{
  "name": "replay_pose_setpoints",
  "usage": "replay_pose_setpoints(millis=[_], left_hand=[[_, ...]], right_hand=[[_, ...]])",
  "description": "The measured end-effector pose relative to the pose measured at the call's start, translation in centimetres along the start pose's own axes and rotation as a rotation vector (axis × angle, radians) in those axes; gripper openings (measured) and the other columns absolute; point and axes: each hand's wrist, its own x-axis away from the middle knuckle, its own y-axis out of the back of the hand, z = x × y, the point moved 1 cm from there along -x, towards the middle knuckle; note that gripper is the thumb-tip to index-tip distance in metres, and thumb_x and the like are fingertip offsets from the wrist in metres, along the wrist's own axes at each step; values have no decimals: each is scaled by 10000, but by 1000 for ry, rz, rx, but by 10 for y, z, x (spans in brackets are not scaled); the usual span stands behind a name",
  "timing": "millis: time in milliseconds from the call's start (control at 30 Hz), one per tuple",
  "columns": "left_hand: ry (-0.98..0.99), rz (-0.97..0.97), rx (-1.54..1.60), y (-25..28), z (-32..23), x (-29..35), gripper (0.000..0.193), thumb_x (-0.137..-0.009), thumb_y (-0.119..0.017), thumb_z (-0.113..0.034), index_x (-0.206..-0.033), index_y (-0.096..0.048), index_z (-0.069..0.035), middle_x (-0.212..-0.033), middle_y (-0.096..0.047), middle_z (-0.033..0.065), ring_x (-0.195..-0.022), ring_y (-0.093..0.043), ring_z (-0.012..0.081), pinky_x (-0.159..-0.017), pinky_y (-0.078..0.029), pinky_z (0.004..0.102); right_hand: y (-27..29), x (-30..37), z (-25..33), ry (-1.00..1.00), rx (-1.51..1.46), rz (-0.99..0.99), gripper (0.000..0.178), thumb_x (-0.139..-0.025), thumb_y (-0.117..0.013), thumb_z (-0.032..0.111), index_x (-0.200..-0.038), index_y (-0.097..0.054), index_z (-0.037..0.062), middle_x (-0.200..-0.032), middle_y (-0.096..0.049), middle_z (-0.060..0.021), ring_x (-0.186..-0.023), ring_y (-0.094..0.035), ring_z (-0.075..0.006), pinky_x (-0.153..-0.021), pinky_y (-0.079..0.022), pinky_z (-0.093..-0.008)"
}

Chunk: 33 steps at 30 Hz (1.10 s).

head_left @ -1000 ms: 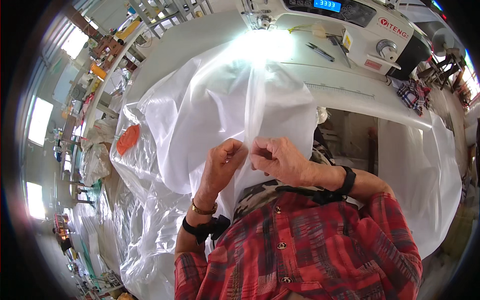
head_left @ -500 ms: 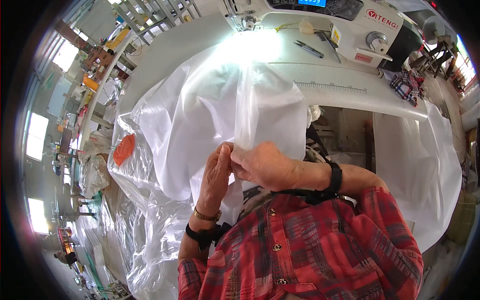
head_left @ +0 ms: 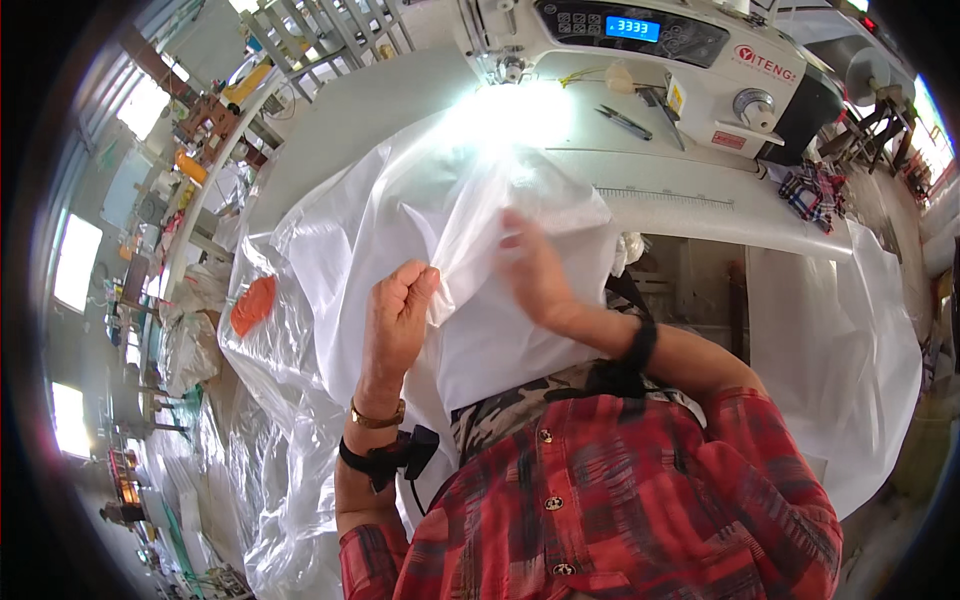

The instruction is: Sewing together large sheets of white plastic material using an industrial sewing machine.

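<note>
White translucent sheet [head_left: 520, 350]: one piece, creased, running from beneath the lit needle area over the front edge of the counter [head_left: 350, 110] and down toward the person's lap.
Left hand [head_left: 400, 310]: closed, thumb over curled fingers, gripping a gathered fold of the sheet left of its middle.
Right hand [head_left: 535, 270]: blurred, above the sheet, fingers apparently part-curled; contact or hold cannot be told.
Sewing machine [head_left: 705, 95]: white body, black control panel, handwheel [head_left: 757, 108] at the right end.
Display [head_left: 633, 28]: blue-lit, white digits, set in the panel.
Markings: red logo [head_left: 765, 60] with lettering on the body; small red label [head_left: 728, 140] below it; yellow sticker [head_left: 676, 98] near the hand tools.
Ruler scale [head_left: 665, 198]: graduated, along the counter's front.
Hand tools: slim dark tool [head_left: 624, 122] on the counter; another dark tool beside the yellow sticker.
Checked cloth [head_left: 812, 195]: crumpled, at the counter's right end.
Clear plastic sheeting [head_left: 290, 460]: heaped at left, orange piece [head_left: 253, 305] at its upper part.
Plastic bag [head_left: 190, 345]: far left, translucent, contents indistinct.
Second white sheet [head_left: 835, 370]: hanging at right.
</note>
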Motion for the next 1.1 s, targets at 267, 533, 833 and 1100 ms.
replay_pose_setpoints(millis=[267,533,833,1100], left_hand=[[17,13,113,-16,1,10,229,-995,-518,-146,-836,-527,19,-638,-369,7,-620,-349,79,-535,-316,272],[-46,-98,104,-30,6,20,171,-987,-525,-114,-871,-526,12,-638,-362,13,-593,-324,75,-518,-304,260],[137,-6,136,-30,-3,24,194,-956,-614,-154,-863,-562,8,-609,-390,-8,-590,-340,57,-510,-304,253],[103,26,51,-26,-4,25,194,-940,-635,-162,-915,-568,19,-545,-428,51,-545,-327,68,-477,-289,287]], right_hand=[[-34,0,16,650,294,780,149,-839,-590,152,-767,-658,40,-770,-677,-127,-728,-658,-356,-670,-521,-452],[59,-34,14,19,105,277,147,-916,-590,134,-984,-664,26,-783,-658,-106,-636,-613,-247,-621,-498,-338],[79,-145,12,412,584,176,138,-923,-568,124,-979,-665,44,-842,-655,-111,-756,-639,-277,-679,-501,-373],[66,-186,8,505,1017,601,144,-913,-512,95,-998,-622,55,-935,-610,-119,-878,-621,-313,-773,-502,-413]])
